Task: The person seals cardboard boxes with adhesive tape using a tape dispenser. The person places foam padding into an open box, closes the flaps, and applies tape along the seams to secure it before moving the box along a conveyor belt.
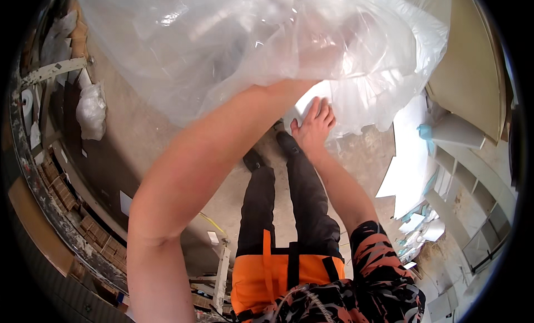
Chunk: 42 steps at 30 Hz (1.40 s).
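A large sheet or bag of clear plastic film spreads in loose folds across the top of the head view. My left forearm crosses from the lower left and passes under the film's near edge. Only a blurred skin tone shows through the film there, so the fingers of my left hand are hidden. My right hand lies with its fingers stretched and slightly apart against a white flat surface at the film's edge. What that white piece belongs to is covered by the film.
White sheets lie on the right, beside a white roll and a pale shelf frame. A large beige panel stands at upper right. On the left are a crumpled plastic bundle and a rack with cardboard stacks.
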Tool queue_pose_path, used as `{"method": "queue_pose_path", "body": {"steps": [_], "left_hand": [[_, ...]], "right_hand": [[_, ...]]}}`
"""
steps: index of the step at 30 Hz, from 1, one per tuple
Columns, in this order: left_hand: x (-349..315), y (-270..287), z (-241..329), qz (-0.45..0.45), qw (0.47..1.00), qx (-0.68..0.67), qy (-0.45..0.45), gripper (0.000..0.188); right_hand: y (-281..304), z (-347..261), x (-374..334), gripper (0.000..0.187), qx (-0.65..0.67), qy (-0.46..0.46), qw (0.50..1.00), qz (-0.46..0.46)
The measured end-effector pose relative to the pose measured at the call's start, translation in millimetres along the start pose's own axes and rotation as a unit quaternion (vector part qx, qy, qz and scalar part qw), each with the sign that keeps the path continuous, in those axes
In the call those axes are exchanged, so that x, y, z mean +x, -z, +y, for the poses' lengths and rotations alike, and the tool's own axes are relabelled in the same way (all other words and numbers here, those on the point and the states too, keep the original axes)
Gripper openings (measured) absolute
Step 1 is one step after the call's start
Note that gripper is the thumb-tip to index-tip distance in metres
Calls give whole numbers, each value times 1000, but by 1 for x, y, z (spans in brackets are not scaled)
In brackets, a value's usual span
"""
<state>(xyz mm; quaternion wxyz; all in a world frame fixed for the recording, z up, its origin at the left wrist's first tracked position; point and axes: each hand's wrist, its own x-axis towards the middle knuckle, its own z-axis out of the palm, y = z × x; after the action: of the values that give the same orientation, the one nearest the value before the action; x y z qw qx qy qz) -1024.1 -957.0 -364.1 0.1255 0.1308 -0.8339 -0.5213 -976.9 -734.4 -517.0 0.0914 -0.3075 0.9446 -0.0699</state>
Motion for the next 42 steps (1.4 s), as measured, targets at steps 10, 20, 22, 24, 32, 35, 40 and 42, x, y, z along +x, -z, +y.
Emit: {"method": "queue_pose_path", "body": {"steps": [10, 20, 22, 24, 32, 35, 40, 42], "left_hand": [[-21, 14, -9, -19, 999, -7, 43, 56], [-58, 65, 33, -106, 922, -45, 370, 72], [-72, 86, 78, -161, 830, -6, 535, 86], [-114, 81, 46, -64, 804, -105, 582, 95], [-175, 81, 109, -27, 902, -294, 316, 70], [-218, 109, 158, 0, 883, -416, 216, 92], [-374, 129, 237, 133, 920, -348, 125, 124], [-407, 148, 335, 209, 893, -386, 104, 118]], "right_hand": [[31, -9, 17, 105, 75, -42, 976, -198], [223, 165, -145, 89, 23, -40, 996, -71], [265, 207, -172, 88, 39, -21, 998, -51], [318, 223, -182, 88, 20, 25, 999, -24], [562, 165, -226, 91, 191, -9, 980, -60], [554, 125, -194, 92, 291, 38, 954, -62], [524, 57, -147, 95, 447, 155, 862, -182], [514, 37, -136, 96, 494, 196, 815, -231]]}}
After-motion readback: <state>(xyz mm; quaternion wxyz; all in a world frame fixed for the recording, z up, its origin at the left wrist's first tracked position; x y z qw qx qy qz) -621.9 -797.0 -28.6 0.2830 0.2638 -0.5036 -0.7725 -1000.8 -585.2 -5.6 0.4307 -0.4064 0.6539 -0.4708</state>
